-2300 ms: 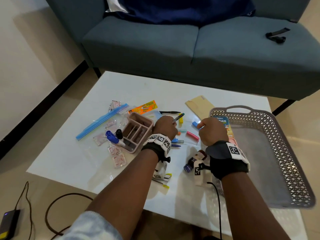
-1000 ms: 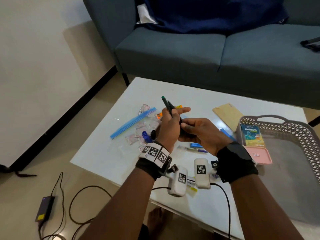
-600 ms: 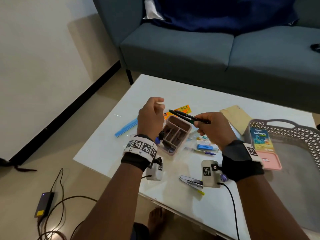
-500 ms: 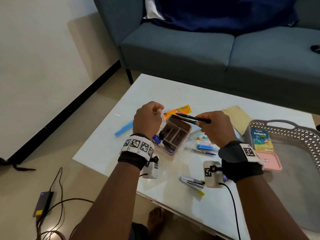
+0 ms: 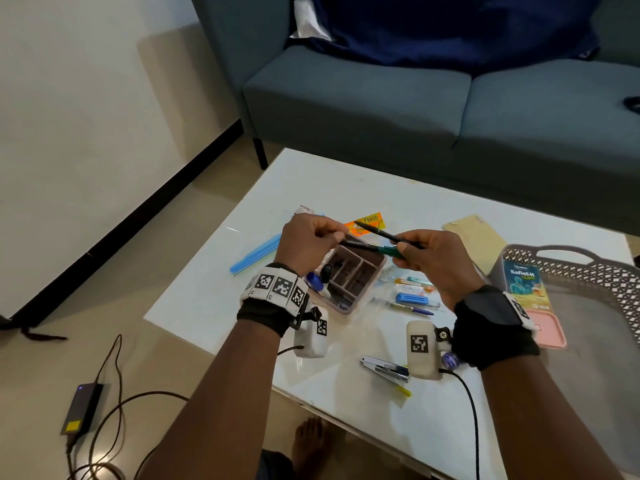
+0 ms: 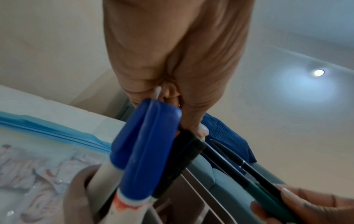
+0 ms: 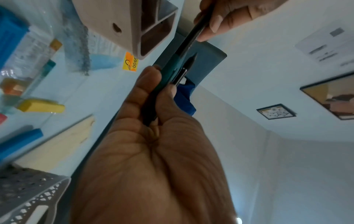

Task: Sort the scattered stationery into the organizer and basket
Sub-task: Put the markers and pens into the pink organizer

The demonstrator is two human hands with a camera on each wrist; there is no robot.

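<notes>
My right hand (image 5: 429,252) grips two pens above the pink organizer (image 5: 349,275): a green-and-black pen (image 5: 367,246) and a slim black pen (image 5: 377,231). My left hand (image 5: 311,239) pinches the far end of the green-and-black pen (image 7: 184,45). Both pens (image 6: 247,172) hang over the organizer's slots. Blue-capped and black-capped markers (image 5: 318,277) stand in the organizer's near-left corner. The grey basket (image 5: 588,268) sits at the right, holding a Koflet-H box (image 5: 524,285) and a pink case (image 5: 547,327).
On the white table (image 5: 346,188) lie a blue zip bag (image 5: 256,252), an orange price card (image 5: 370,220), a tan envelope (image 5: 474,237), a blue pen and small erasers (image 5: 412,299), and a stapler (image 5: 384,368). A sofa (image 5: 415,109) stands behind; cables (image 5: 110,403) lie on the floor.
My left hand has moved right and taken the end of the green-and-black pen that the right hand holds. Both hands have lowered slightly over the organizer.
</notes>
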